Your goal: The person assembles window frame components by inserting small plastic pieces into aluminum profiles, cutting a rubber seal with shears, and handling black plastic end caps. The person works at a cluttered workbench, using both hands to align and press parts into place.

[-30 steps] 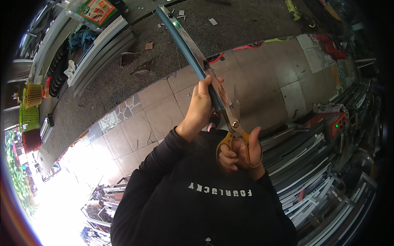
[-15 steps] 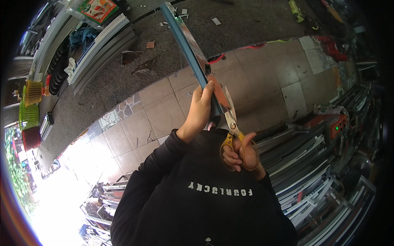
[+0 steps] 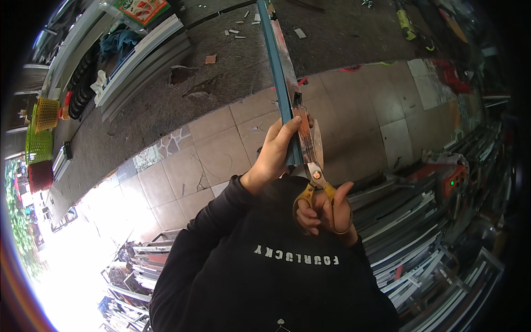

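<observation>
My left hand (image 3: 276,145) is closed around the near end of a long, narrow blue strip (image 3: 274,61), its thumb pressed on top. Along the strip's right side runs a scuffed reddish-brown bar (image 3: 302,126) with a small black piece (image 3: 297,99) on it; I cannot tell whether the two are joined. My right hand (image 3: 338,209) has its fingers through the yellow handles of a pair of scissors (image 3: 316,175), thumb stretched out. The scissor blades are spread at the near end of the strip and bar, one showing on the right and the other partly hidden.
A dark, worn work surface (image 3: 221,66) with scraps lies ahead. Long metal profiles (image 3: 144,58) rest at its left, near stacked plastic baskets (image 3: 40,145). More profiles (image 3: 398,232) fill the right, beside a red box (image 3: 454,178) with a green light. Floor tiles (image 3: 213,138) show between.
The far end of the strip and bar has swung to the right in view, so they stand steeper. My left hand has shifted slightly right. The scissors stay spread at the near end.
</observation>
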The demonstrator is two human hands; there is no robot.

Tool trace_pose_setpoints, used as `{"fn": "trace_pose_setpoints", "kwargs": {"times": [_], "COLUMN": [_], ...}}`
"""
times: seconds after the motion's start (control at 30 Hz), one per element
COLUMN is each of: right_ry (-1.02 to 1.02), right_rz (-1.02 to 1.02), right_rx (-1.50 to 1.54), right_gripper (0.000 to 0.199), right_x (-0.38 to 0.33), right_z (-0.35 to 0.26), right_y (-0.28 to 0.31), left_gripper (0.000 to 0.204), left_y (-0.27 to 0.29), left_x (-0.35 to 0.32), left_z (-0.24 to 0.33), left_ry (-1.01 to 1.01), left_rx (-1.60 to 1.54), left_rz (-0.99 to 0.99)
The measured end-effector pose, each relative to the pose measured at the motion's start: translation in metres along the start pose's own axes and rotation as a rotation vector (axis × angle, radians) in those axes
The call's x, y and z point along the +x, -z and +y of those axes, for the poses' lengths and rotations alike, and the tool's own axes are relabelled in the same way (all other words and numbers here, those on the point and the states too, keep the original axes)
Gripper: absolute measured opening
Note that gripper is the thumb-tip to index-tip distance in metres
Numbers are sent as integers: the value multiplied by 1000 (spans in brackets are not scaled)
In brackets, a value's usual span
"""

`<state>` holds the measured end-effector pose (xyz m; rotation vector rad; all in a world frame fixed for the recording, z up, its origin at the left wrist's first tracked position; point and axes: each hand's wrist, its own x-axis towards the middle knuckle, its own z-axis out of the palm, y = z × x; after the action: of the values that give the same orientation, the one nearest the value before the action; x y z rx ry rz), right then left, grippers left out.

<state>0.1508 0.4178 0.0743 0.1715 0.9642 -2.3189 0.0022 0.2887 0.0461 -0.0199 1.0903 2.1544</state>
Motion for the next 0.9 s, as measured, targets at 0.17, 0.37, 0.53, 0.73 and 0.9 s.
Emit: {"fn": "trace_pose_setpoints", "kwargs": {"times": [0.17,0.37,0.53,0.73,0.9], "right_ry": [3,-46,-141,-354,-453], "right_rz": [-61,29,20,-140,-284], "right_rx": [36,-74,-280,-314,-321], "right_gripper": [98,95,91,101,102], "right_x": [2,-2,-19,-5,5], "right_z": [1,-5,-34,-52,-60], "right_y": [8,2,-2,17,25], "left_gripper": [43,55,64,62,59], "left_y": [2,-7,4,12,15], "left_x": [1,3,6,-4,-14], "left_z": [-5,6,25,36,45], "left_ry": [4,-56,31,322,412], "left_rx": [-14,-47,-358,-727,-844], "left_rz": [38,49,-184,-411,-421]}}
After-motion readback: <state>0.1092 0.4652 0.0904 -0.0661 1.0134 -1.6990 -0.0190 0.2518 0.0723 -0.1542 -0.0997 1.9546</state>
